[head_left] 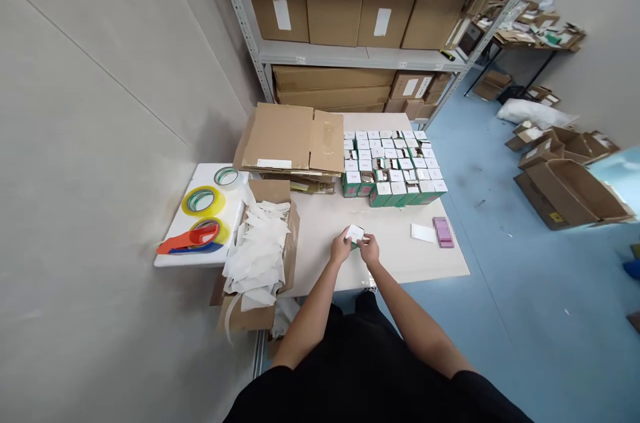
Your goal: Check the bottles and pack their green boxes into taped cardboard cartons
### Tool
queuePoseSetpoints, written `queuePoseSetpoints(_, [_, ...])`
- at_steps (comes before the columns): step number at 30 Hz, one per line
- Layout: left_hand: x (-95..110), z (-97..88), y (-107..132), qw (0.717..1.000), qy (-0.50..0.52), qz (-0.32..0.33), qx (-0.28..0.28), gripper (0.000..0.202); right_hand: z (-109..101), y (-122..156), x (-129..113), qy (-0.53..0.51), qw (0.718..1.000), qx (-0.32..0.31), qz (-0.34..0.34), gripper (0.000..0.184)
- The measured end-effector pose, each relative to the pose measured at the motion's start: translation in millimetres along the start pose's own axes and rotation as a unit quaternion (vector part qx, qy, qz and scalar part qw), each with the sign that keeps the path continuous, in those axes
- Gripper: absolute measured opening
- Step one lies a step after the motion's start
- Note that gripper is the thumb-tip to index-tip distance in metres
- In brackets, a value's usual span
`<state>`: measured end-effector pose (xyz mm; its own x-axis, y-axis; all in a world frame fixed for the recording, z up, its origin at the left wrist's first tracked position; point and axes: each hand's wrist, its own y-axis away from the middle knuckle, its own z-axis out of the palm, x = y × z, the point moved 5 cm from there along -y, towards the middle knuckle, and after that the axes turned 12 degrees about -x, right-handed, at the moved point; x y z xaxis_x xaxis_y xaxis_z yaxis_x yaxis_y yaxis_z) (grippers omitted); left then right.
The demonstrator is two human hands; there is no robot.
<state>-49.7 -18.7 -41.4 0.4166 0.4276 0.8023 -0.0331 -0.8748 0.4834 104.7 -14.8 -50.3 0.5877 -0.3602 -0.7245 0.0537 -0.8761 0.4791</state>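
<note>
White-topped green carton (355,233) held between both our hands

We have the small carton over the near part of the table (395,263), our left hand (341,247) grasping one side of it and our right hand (369,249) pinching the other. Whether its base touches the tabletop or is lifted just off it, we cannot tell. Farther back and a little to the right, we see rows of similar green-and-white cartons (396,175) packed close together, several with their tops open. Well to the right of our hands lie a flat white rectangle (423,233) and, just beside it, a purple item (443,233) too pixelated for us to name

On our left, an open cardboard box (293,243) overflows with white paper strips (260,249), and behind it sits a stack of flattened cardboard boxes (285,136). Beyond the strips, a white side surface (200,173) carries a tape roll with a green core (216,176), a yellow tape roll (186,203) and an orange-red tape dispenser (185,240). Past the table we face metal shelving (340,55) filled with brown boxes (333,16)
</note>
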Motion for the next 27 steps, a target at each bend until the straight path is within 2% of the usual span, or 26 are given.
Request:
queuePoseSetpoints(2, [-5.1, -2.9, 0.3, 1.0, 0.004, 0.0, -0.005, 0.056, 1.8, 3.4, -1.4, -0.007, 1.0, 0.007, 0.024, 0.063])
queuePoseSetpoints(4, [-8.6, -7.7, 2.1, 1.0, -0.015, -0.016, 0.008, 0.053, 1.4, 4.5, -9.2, -0.006, 1.0, 0.004, 0.009, 0.071])
queuePoseSetpoints(7, [-14.3, -12.5, 7.1, 0.996, -0.047, -0.072, 0.035, 0.049, -0.1, 5.0, -20.1, 0.008, 0.999, -0.018, -0.028, 0.065])
queuePoseSetpoints(10, [-14.1, -11.2, 8.4, 0.993, -0.039, -0.096, 0.053, 0.048, -0.4, 10.1, -17.1, 0.012, 0.999, -0.03, -0.013, 0.057])
queuePoseSetpoints(14, [-0.8, -9.4, 1.3, 0.996, -0.001, -0.05, 0.071, 0.052, 11.1, 28.8, 0.8, -0.034, 0.997, -0.069, -0.001, 0.059])
queuePoseSetpoints(17, [14.6, -8.2, -3.1, 0.999, -0.008, 0.043, 0.027, 0.058, 20.5, 43.0, 13.4, -0.096, 0.987, -0.126, -0.023, 0.062])
queuePoseSetpoints(19, [22.1, -8.0, -1.2, 0.994, -0.069, 0.086, 0.001, 0.062, 17.1, 46.8, 19.7, -0.114, 0.984, -0.132, -0.024, 0.063])
queuePoseSetpoints(23, [23.7, -9.1, 6.8, 0.977, -0.204, 0.06, 0.008, 0.055, -2.4, 39.4, 20.6, -0.106, 0.987, -0.115, -0.033, 0.071])
queuePoseSetpoints(27, [26.3, -4.9, 8.7, 0.967, -0.243, 0.065, -0.036, 0.063, -10.4, 27.0, 13.5, -0.095, 0.985, -0.133, -0.056, 0.078])
